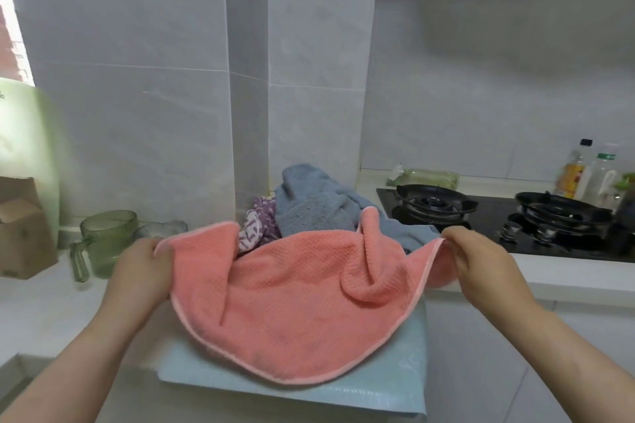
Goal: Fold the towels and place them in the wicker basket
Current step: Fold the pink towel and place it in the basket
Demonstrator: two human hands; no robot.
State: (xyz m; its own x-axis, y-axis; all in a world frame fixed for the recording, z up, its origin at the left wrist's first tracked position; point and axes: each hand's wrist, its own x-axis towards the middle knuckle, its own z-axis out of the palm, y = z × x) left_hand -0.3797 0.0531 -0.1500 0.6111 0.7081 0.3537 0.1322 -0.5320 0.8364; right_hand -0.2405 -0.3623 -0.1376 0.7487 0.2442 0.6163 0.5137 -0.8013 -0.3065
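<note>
L hand (141,271) is pinching the left corner of the salmon-pink waffle-weave towel (295,302) and R hand (481,268) is pinching its right edge. The cloth is sagging btwn them over a pale blue mat (395,374) on the white counter (34,306). Behind it, a crumpled grey-blue terry towel (316,203) and a purple-and-white patterned cloth (257,223) are lying heaped by the tiled wall. A green glass mug (106,240) is standing to the left, w/ a black gas hob (481,216) to the right.
</note>
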